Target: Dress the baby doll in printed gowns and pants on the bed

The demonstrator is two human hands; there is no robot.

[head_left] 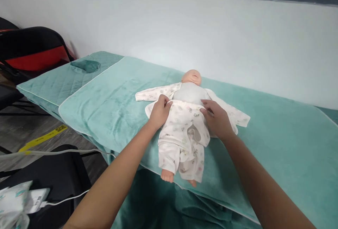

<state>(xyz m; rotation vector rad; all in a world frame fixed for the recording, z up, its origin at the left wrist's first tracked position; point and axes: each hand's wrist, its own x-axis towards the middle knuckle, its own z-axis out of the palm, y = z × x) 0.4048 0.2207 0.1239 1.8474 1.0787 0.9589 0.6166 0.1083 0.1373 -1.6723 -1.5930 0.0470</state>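
A baby doll lies on its back on a teal towel, head toward the wall. It wears white printed trousers, and an open white printed top is spread under it, leaving the grey chest bare. My left hand pinches the trousers' waistband at the doll's right hip. My right hand grips the waistband at the other hip, fingers curled on the cloth. One bare foot sticks out of a trouser leg.
The towel covers a teal quilted massage bed set against a white wall. Black and red chairs stand at the left. A black seat with a white cable, a white adapter and printed cloth sits at lower left. Yellow tape marks the floor.
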